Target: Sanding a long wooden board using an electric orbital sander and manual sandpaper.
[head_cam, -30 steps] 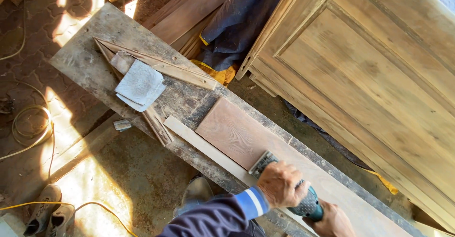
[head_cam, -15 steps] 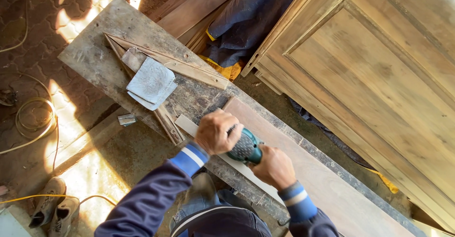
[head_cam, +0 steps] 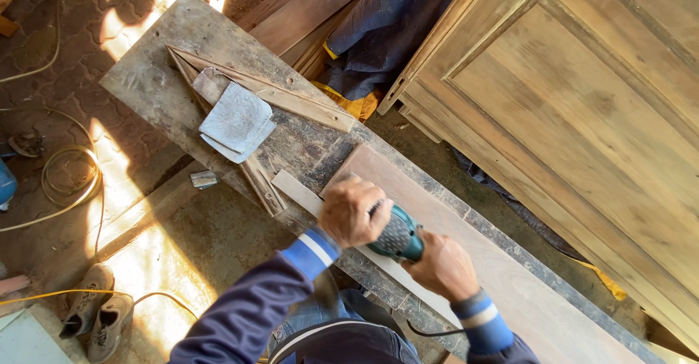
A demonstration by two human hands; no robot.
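A teal and black electric sander (head_cam: 397, 236) rests on the near end of a long reddish wooden board (head_cam: 502, 277) that lies along a worn workbench (head_cam: 153, 80). My left hand (head_cam: 353, 210) grips the sander's front from above. Its rear handle sits in my right hand (head_cam: 440, 266). Both sleeves are dark blue with a lighter striped cuff. A thin pale wood strip (head_cam: 298, 191) lies along the board's near side, partly under my hands.
Sheets of grey sandpaper (head_cam: 237, 121) and angled wood strips (head_cam: 284, 102) lie on the bench's far end. A large panelled wooden door (head_cam: 582, 109) leans at the right. Planks and dark blue cloth (head_cam: 386, 22) lie behind. Cables (head_cam: 65, 182) and shoes (head_cam: 91, 317) are on the floor.
One second ago the sander was further down the board; both hands slid it toward the board's end by the sandpaper. Since half a second ago it has shifted slightly back.
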